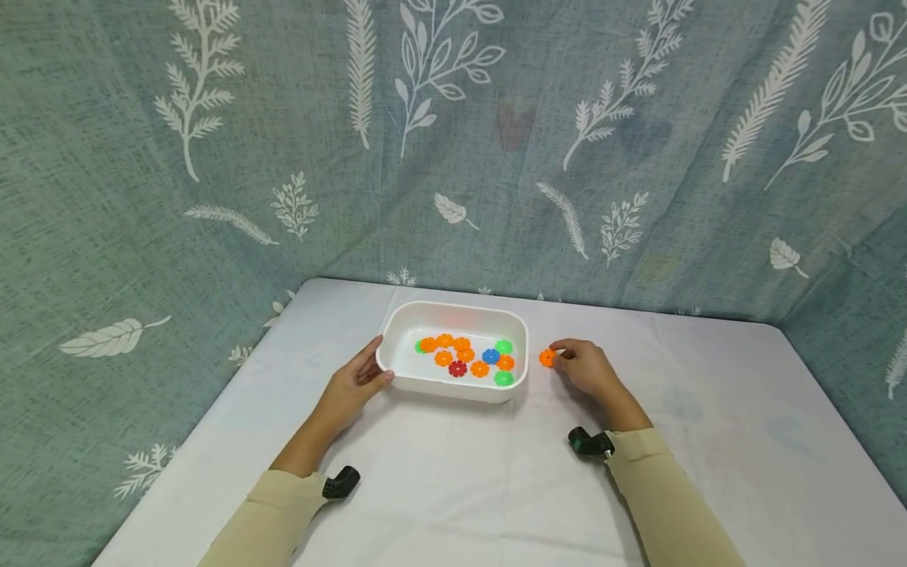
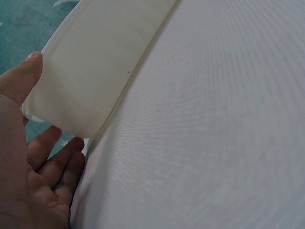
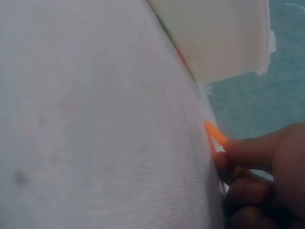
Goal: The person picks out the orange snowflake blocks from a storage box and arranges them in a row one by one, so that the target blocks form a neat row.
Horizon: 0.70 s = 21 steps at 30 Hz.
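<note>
Inside the white tray (image 1: 446, 389) lie twelve notched discs: seven orange discs (image 1: 480, 368), three green discs (image 1: 504, 379), one blue disc (image 1: 491, 357) and one red disc (image 1: 457, 368). At the tray's left end, the left hand (image 1: 350, 390) grips the near corner. Just beside the tray's right end, apart from it, the right hand (image 1: 584, 368) pinches one more orange disc (image 1: 547, 358). Beneath the tray spreads a white cloth (image 1: 460, 472); behind it hangs a leaf-patterned curtain (image 1: 510, 197).

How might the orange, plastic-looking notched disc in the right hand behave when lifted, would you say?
The disc is probably light, being thin. It seems stiff, looking flat where the right hand pinches it. Its notched round outline might let it roll bumpily on edge.
</note>
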Each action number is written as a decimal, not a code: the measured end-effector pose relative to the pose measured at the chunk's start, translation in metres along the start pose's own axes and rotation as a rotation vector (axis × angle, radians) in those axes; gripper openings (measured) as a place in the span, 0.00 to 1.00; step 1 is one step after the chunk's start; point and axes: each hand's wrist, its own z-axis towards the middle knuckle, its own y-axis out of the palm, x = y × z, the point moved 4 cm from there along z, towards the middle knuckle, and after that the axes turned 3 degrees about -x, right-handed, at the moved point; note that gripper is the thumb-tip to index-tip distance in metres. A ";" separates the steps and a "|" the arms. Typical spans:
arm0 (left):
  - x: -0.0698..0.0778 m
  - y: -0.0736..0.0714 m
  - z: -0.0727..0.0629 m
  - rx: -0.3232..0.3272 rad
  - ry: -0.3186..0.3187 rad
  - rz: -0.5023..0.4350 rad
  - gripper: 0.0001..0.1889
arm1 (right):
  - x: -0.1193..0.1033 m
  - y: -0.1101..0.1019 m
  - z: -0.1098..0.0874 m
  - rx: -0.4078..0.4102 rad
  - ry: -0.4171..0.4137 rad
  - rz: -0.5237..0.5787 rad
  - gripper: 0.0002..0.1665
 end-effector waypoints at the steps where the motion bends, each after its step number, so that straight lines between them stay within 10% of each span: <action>1: 0.000 0.000 0.000 0.002 0.001 -0.002 0.41 | 0.000 0.000 0.000 0.003 0.000 -0.001 0.17; 9: 0.002 0.000 -0.001 -0.004 -0.016 0.011 0.41 | 0.002 -0.001 0.000 0.000 -0.008 -0.008 0.18; 16: 0.033 0.000 -0.014 -0.031 -0.007 0.030 0.41 | 0.000 -0.002 -0.001 -0.024 0.008 0.001 0.19; 21: 0.019 -0.001 -0.005 -0.031 0.000 0.009 0.41 | -0.012 -0.009 0.000 -0.032 0.001 0.006 0.19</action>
